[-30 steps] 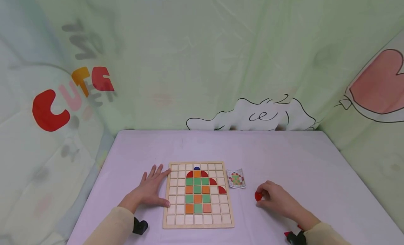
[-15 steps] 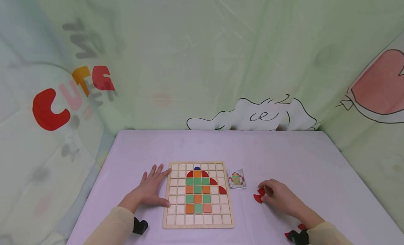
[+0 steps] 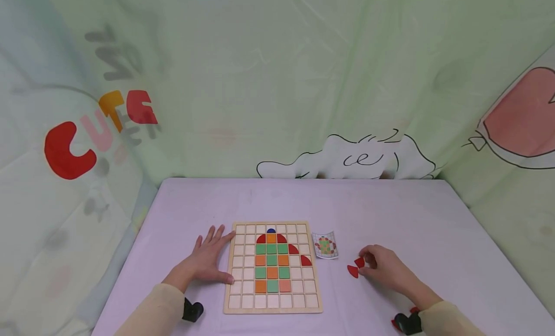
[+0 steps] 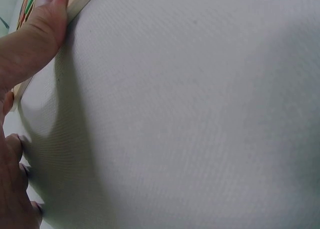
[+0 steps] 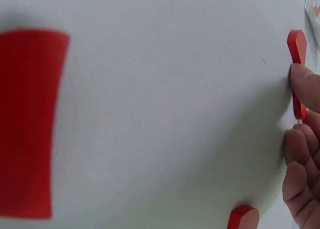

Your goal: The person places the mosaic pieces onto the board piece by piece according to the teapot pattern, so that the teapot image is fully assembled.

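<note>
My left hand [image 3: 205, 261] lies with fingers spread at the left side of a wooden grid board [image 3: 229, 297]; its thumb [image 4: 37, 36] touches the board's edge. Green, orange and red tiles and a blue half-round piece sit in the board's cells. To the right of the board, my right hand [image 3: 383, 271] pinches a red quarter-circle tile [image 3: 359, 262] between thumb and finger, partly hidden by the fingertips. A second red quarter-circle tile [image 3: 353, 271] lies on the table just left of the right thumb.
A small pattern card [image 3: 324, 245] lies beside the board's right edge. Further red tiles [image 5: 27, 124] lie near the right wrist, partly covered in the head view by the black wrist camera [image 3: 407, 323]. A pale cloth covers the table [image 3: 368, 206].
Two red tiles that appeared together at the right fingertips now show apart, one at the fingers and one on the table. The right hand shifted slightly right. The left hand stayed still.
</note>
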A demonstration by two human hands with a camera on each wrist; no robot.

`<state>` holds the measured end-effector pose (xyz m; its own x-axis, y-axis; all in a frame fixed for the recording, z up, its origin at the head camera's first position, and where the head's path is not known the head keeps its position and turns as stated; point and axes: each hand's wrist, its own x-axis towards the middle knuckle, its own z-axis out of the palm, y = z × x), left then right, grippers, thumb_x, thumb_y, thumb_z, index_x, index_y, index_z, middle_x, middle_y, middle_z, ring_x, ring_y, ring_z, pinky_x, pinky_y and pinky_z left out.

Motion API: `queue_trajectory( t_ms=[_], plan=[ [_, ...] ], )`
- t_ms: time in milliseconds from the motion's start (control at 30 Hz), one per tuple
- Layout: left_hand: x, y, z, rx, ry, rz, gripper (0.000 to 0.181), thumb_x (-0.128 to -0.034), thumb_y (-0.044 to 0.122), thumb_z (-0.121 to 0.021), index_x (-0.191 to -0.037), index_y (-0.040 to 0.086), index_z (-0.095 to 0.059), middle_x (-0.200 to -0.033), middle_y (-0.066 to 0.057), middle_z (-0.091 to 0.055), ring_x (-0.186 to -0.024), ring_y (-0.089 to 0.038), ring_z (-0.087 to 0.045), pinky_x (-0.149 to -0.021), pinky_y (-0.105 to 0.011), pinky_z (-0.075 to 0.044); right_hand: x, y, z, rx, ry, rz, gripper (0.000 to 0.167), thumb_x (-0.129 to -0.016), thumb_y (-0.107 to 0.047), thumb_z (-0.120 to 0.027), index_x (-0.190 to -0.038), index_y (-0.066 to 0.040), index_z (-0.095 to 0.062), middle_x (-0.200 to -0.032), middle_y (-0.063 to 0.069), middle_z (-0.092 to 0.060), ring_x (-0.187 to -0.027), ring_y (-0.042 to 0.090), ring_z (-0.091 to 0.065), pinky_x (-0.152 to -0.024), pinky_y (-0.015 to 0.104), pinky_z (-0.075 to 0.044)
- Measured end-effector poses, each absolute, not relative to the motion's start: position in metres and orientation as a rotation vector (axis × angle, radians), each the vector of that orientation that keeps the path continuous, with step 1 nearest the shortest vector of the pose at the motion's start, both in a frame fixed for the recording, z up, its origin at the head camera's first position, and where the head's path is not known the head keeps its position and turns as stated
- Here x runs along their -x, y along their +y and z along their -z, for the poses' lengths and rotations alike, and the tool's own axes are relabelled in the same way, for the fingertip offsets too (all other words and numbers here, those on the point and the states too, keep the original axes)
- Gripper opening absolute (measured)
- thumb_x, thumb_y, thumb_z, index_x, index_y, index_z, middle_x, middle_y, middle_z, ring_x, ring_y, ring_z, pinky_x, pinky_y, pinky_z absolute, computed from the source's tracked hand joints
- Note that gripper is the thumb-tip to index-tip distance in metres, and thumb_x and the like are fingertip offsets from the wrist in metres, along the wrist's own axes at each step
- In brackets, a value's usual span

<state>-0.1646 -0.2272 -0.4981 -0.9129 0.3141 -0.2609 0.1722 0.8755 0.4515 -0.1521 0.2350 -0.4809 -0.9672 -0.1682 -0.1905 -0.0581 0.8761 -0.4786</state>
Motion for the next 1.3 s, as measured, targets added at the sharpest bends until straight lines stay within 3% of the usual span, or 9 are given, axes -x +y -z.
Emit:
queue_trajectory(
  t_ms=[267, 733, 967, 1300],
  plan=[
    [0.165, -0.227, 0.498, -0.371, 2.718, -0.622, 0.121, -0.0624, 0.054, -0.093, -0.16, 0.014, -0.032, -0.171, -0.021, -0.016, -0.158, -0.048, -0.006, -0.123, -0.073, -0.007, 0.153, 0.231, 0.481, 0.059, 2.832, 0.654, 0.034, -0.081, -0.009, -0.085, -0.106, 0.004, -0.067, -0.086, 0.005, -0.059, -0.08, 0.018, -0.052, -0.069, 0.029, -0.051],
    [0.166, -0.228, 0.5, -0.368, 2.713, -0.618, 0.121, -0.0629, 0.056, -0.092, -0.161, 0.016, -0.032, -0.171, -0.021, -0.015, -0.158, -0.047, -0.004, -0.123, -0.072, -0.005, 0.146, 0.226, 0.475, -0.003, 2.876, 0.715, 0.039, -0.08, -0.016, -0.086, -0.109, 0.003, -0.068, -0.09, 0.005, -0.065, -0.083, 0.018, -0.057, -0.071, 0.03, -0.057],
    [0.168, -0.229, 0.501, -0.367, 2.711, -0.627, 0.122, -0.0627, 0.058, -0.091, -0.161, 0.018, -0.031, -0.171, -0.02, -0.014, -0.159, -0.045, -0.002, -0.123, -0.072, -0.004, 0.136, 0.199, 0.46, 0.069, 2.898, 0.803, 0.04, -0.079, -0.015, -0.088, -0.11, 0.003, -0.069, -0.093, 0.005, -0.067, -0.081, 0.015, -0.058, -0.061, 0.02, -0.052],
    [0.166, -0.228, 0.499, -0.361, 2.711, -0.618, 0.123, -0.0619, 0.057, -0.092, -0.161, 0.016, -0.032, -0.171, -0.021, -0.015, -0.158, -0.047, -0.004, -0.123, -0.073, -0.005, 0.128, 0.144, 0.467, 0.164, 2.868, 0.784, 0.035, -0.074, -0.018, -0.092, -0.1, -0.006, -0.072, -0.082, -0.002, -0.058, -0.077, 0.012, -0.051, -0.065, 0.02, -0.05]
  ],
)
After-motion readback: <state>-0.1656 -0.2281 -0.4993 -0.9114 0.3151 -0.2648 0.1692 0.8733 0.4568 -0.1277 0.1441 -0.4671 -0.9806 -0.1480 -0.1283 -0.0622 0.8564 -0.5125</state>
